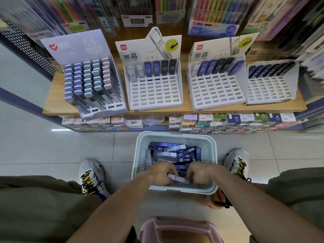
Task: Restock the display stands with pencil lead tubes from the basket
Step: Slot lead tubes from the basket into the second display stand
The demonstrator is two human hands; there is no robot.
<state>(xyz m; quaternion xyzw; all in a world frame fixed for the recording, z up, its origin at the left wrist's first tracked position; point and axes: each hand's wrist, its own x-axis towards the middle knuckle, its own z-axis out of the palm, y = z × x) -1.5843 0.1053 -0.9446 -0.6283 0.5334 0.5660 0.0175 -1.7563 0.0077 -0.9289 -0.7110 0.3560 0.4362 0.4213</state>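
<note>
A pale blue basket on the floor between my feet holds several blue, black and clear pencil lead tubes. Both hands are down inside its near end. My left hand and my right hand each grip an end of one clear tube marked HB 0.5, fingers curled round it. On the wooden shelf above stand white slotted display stands: the middle one with one back row of tubes, another to its right, and a third at far right, each mostly open slots.
A fuller stand of pastel-capped tubes fills the shelf's left end. Boxed stock is stacked below the shelf. A pink plastic stool sits under me. Hanging pen packs line the wall behind the stands.
</note>
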